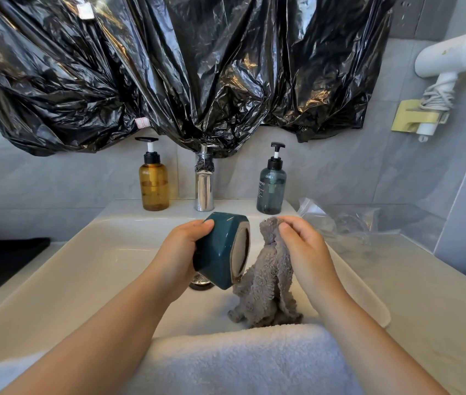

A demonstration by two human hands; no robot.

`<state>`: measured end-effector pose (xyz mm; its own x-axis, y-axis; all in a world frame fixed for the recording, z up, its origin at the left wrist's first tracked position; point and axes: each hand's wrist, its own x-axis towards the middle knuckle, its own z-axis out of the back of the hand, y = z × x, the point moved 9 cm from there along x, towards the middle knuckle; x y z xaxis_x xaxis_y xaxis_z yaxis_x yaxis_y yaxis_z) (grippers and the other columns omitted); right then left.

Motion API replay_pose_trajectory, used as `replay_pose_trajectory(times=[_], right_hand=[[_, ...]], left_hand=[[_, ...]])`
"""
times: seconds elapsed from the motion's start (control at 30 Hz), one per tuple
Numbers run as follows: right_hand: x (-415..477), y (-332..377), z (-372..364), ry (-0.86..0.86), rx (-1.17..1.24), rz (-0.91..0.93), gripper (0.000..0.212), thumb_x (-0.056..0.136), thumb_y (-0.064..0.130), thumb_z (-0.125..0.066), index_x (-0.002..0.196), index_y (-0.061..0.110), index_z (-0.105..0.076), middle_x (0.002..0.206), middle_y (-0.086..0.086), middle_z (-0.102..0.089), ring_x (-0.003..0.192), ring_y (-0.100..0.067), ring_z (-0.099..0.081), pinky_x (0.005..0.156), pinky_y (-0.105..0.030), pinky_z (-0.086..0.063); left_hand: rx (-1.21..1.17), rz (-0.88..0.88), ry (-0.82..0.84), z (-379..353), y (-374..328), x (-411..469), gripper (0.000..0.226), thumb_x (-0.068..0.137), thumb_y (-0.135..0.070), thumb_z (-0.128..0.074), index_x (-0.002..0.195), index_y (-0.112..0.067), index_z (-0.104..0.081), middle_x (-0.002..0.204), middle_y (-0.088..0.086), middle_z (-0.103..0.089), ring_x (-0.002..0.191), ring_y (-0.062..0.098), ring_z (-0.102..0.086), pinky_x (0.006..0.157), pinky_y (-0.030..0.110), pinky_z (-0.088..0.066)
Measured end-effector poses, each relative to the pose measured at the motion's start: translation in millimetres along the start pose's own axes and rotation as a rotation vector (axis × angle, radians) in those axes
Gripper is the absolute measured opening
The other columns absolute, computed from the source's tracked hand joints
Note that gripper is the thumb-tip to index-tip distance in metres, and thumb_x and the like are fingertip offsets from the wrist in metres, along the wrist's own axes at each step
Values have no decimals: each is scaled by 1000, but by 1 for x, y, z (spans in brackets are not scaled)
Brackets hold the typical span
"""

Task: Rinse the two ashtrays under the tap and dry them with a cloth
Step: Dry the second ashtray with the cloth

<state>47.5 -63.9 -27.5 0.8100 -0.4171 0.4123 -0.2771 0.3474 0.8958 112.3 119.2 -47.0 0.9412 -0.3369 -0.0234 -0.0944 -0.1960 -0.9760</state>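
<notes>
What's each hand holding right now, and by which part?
The left hand grips the teal ashtray, tipped sideways, by its outer wall. The right hand pinches the grey cloth at its top end; the rest hangs down.

Grey tiled wall (340, 172), far side. Crumpled black plastic sheeting (169, 67) hangs across its upper part, glossy with reflected light. White hair dryer (454, 55) sits in a yellow wall holder (414, 118), far right. Amber pump bottle (154, 185) and blue-grey pump bottle (271, 189) stand on the far ledge. White basin (55, 266) is set in a pale countertop (425, 295). Black mat (3, 260), left. Clear plastic bag (340, 220), right. White towel (240, 357), near edge.
</notes>
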Motion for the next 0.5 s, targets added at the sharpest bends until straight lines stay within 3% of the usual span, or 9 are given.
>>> replay_pose_trajectory(times=[0.1,0.17,0.23,0.4,0.5], right_hand=[[1,4,-1,-23,87,28,21,99,16,-47,110,22,-65,108,5,-68,104,-10,-61,93,-27,-47],[2,8,0,-45,157,34,17,98,16,-51,106,24,-64,101,2,-69,96,-11,-64,89,-31,-50],[3,14,-1,-52,176,66,12,95,16,-56,101,23,-63,92,0,-69,85,-9,-64,82,-28,-51],[2,31,-35,64,121,160,9,88,13,-67,86,21,-72,88,7,-74,84,-1,-67,71,-10,-49],[10,17,-42,78,160,49,8,86,20,-70,82,25,-74,87,7,-74,89,-3,-67,78,-18,-52]], left_hand=[[-108,50,-78,7,5,2,30,94,-19,-51,121,-8,-56,115,17,-64,94,31,-61,71,36,-48],[-121,68,-86,8,7,3,26,94,-21,-51,118,-10,-57,111,15,-65,94,30,-60,71,36,-48],[-111,78,-78,6,8,3,21,95,-22,-51,112,-12,-58,107,14,-65,92,29,-60,71,36,-48],[-31,64,-29,1,7,1,20,96,-26,-48,103,-11,-60,99,13,-66,91,28,-60,82,40,-47],[-23,59,-38,2,6,1,18,96,-27,-48,96,-14,-60,92,10,-66,86,25,-60,80,38,-47]])
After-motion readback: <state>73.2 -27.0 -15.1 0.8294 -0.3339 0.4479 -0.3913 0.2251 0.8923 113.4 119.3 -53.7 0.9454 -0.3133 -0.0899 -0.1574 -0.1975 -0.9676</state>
